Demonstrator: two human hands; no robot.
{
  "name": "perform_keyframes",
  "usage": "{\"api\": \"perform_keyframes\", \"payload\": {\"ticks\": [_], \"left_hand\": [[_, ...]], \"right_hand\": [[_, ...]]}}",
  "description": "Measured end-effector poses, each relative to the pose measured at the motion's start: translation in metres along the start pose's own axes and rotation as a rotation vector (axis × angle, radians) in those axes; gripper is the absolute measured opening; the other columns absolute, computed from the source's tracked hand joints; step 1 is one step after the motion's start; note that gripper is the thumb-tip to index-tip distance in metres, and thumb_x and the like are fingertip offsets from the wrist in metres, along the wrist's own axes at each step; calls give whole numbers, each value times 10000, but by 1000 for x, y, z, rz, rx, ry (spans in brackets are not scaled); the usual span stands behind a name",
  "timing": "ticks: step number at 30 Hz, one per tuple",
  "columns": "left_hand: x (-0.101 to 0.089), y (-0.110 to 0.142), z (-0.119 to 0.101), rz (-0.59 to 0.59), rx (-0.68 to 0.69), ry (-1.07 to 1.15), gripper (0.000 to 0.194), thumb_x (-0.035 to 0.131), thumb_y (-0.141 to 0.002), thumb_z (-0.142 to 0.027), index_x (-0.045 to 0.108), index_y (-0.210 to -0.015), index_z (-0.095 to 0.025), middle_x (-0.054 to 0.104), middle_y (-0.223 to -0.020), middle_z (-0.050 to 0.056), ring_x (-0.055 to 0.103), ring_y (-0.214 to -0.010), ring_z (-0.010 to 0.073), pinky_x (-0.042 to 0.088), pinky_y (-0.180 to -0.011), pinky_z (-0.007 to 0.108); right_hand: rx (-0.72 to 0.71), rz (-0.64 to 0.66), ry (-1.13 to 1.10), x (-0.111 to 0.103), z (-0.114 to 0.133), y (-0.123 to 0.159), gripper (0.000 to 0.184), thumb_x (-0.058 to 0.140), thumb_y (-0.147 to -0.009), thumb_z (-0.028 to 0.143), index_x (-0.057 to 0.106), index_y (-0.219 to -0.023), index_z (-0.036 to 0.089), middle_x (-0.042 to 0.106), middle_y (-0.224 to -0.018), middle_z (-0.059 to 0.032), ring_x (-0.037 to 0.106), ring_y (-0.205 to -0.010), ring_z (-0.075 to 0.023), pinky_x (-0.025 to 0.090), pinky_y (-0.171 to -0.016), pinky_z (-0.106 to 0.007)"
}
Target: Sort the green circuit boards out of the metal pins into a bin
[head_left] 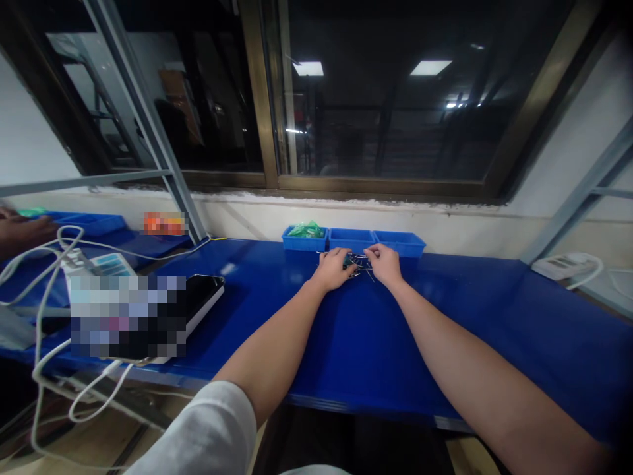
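Note:
A loose pile of thin, dark and silvery stick-like pieces (364,262) lies on the blue tabletop; their exact kind is too small to tell. My left hand (332,270) rests at the left side of the pile, thumb and forefinger apart and curved around its edge. At the pile's right side, my right hand (386,265) has its thumb and fingertips pressed together. Whatever they pinch is too small to make out. Just behind both hands stands a blue three-part bin (352,239), with green plastic packets (305,229) in its left compartment.
A phone (205,287) lies on a white box at left, near white cables (42,316). Grey metal posts (185,204) rise beside the table (341,356). A white power strip (564,265) sits far right. Another person's hand (24,231) shows at far left near blue bins (99,224).

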State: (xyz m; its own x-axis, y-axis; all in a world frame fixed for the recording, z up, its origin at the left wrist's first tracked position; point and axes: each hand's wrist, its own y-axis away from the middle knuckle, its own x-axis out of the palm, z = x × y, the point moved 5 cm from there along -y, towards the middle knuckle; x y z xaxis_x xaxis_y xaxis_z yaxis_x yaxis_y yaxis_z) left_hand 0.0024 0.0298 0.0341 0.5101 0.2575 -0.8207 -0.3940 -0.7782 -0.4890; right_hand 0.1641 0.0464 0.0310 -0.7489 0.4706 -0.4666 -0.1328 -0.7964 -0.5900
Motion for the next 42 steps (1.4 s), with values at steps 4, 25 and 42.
{"api": "perform_keyframes", "payload": {"ticks": [4,25,42], "left_hand": [[-3,-3,-5,-39,101,83,216,470,-849,-304,613,-974,-202,637,-970,45,564,-948,182,396,-871,337],[-11,-4,-1,-103,-1,-40,289,394,-892,-291,617,-755,-169,656,-782,59,596,-743,157,398,-693,255],[-7,-3,-1,-44,-15,70,383,324,-911,-397,630,-826,-181,655,-854,49,591,-841,163,398,-776,281]], "right_hand": [[9,109,-224,8,7,2,283,570,-733,440,615,-774,163,639,-605,-39,595,-538,-164,449,-553,-271],[64,270,-411,22,8,5,290,628,-653,440,607,-696,154,636,-602,-49,599,-591,-176,460,-590,-301],[260,222,-782,12,6,3,244,595,-623,391,604,-646,148,604,-555,-44,486,-450,-113,298,-392,-221]]}}
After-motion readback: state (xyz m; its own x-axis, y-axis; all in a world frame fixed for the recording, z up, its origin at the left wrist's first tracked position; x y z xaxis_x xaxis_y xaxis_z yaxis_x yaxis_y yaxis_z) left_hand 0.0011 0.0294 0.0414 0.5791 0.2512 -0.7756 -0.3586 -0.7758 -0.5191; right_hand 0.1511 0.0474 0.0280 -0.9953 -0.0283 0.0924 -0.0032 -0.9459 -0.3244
